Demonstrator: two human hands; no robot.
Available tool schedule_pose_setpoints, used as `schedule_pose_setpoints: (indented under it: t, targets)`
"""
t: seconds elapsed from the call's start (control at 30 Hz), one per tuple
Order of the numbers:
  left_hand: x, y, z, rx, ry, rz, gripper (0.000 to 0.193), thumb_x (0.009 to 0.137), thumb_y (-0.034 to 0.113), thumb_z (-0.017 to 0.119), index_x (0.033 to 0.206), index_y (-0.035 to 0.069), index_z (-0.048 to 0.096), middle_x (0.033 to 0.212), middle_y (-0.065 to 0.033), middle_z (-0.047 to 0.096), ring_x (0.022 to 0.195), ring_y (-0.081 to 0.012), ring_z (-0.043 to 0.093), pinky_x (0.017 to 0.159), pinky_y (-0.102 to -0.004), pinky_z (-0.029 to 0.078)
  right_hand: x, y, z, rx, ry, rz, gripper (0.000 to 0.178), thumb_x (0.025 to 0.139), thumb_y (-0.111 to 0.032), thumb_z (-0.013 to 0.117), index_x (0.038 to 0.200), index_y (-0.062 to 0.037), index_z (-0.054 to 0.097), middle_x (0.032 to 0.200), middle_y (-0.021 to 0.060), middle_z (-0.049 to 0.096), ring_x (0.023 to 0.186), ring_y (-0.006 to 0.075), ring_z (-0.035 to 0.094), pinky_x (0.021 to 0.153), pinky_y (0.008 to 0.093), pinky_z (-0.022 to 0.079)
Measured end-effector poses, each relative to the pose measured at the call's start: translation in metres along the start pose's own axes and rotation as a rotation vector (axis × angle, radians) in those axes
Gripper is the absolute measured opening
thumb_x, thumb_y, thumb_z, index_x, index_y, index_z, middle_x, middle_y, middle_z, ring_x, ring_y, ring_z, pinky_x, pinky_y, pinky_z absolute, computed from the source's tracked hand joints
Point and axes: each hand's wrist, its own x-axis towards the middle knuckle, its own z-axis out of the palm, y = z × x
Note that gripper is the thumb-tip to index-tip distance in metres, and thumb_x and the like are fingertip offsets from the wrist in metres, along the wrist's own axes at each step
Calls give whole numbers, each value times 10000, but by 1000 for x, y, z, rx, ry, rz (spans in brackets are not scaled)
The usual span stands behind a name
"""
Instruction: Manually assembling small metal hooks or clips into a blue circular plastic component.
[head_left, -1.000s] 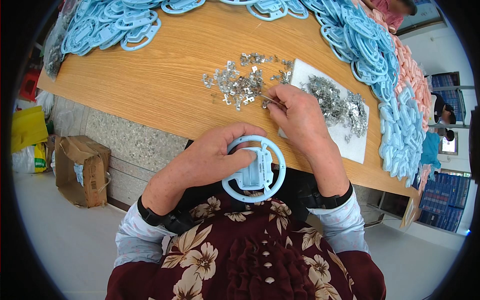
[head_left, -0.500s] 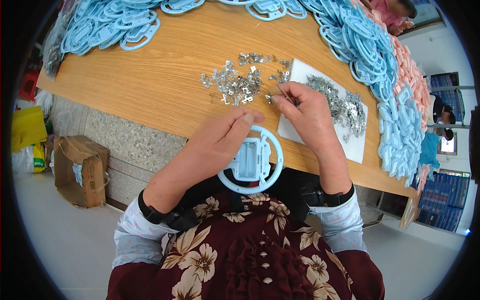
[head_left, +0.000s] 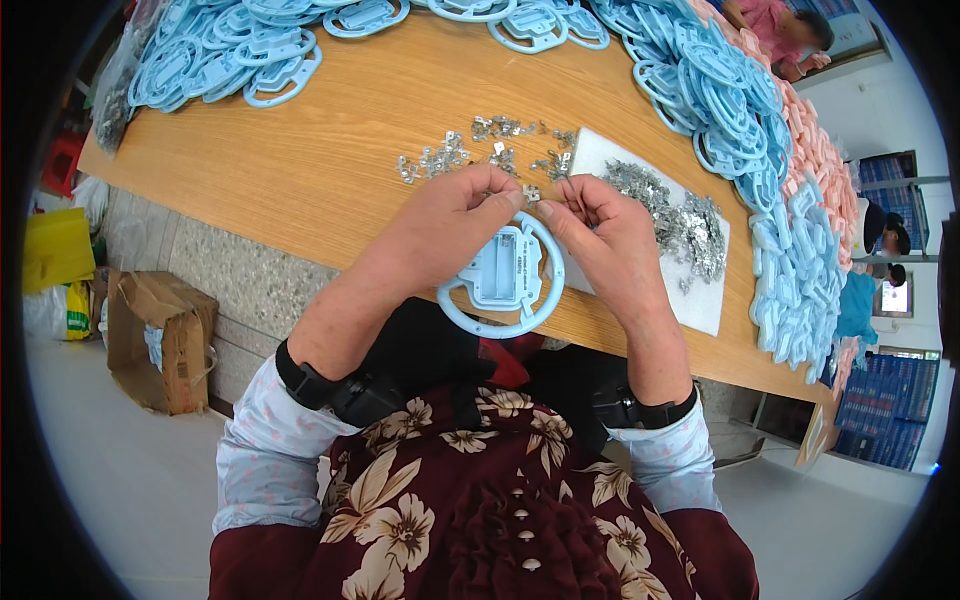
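Note:
My left hand [head_left: 450,228] is closed, thumb and forefinger pinched at the top of a light blue plastic toy steering wheel [head_left: 497,290]. The wheel has an open rectangular compartment and overlaps the table's front edge. Just past its rim, a small silvery metal clip [head_left: 531,193] shows between the fingertips of both hands. My right hand [head_left: 610,240] is closed too, thumb toward the clip, with a thin dark tool [head_left: 580,200], perhaps tweezers, among its curled fingers. Loose metal clips [head_left: 440,157] lie scattered beyond my hands, partly hidden by the left one.
A white foam board [head_left: 705,315] bears a heap of small metal parts [head_left: 700,235]. Blue wheels pile up at far left [head_left: 215,60] and far right [head_left: 715,90]. Small blue pieces [head_left: 805,270] and pink pieces [head_left: 820,150] line the right edge. A carton [head_left: 160,345] stands on the floor.
My left hand has moved up and over some of the loose clips. The wheel has shifted slightly up. My right hand has moved a little down, and both hands' fingertips have drawn together.

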Motion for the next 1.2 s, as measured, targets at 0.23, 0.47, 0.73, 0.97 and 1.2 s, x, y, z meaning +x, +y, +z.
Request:
schedule_pose_setpoints:
  t: [0.23,0.47,0.73,0.97,1.2]
  targets:
    - [-3,5,5,19,11,-6,188,1034,226,573,1074,48,617,928,15,667,801,-46,614,712,-231,511,10,9,-1,227,-5,111,135,954,-135,677,929,-4,657,750,-72,567,671,16,475,603,196,392]
    - [-7,1,1,16,7,-38,178,1028,215,573,1067,49,621,925,19,661,801,-43,609,709,-226,507,6,-3,5,-167,106,-139,174,889,-167,687,990,-26,669,870,134,680,785,296,661,723,378,518]
    - [-11,18,0,-106,-192,-115,175,1014,216,582,1073,61,639,927,53,624,828,-25,563,734,-200,480,-14,-19,-9,-417,40,-590,110,869,-97,702,941,-77,622,837,121,604,780,351,622,649,427,504]
    - [-10,16,8,-147,-315,-80,154,1011,206,583,1061,70,632,925,49,630,819,-30,574,728,-200,484,-26,-18,-25,-441,15,-604,125,862,-93,698,934,-75,597,832,112,593,785,341,621,650,427,503]
    - [-10,25,13,-201,-346,-156,155,1007,207,585,1061,72,635,935,37,642,807,-39,596,723,-204,499,-31,-13,-31,-394,37,-631,137,855,-57,698,973,-65,628,862,102,627,798,333,637,676,410,516]
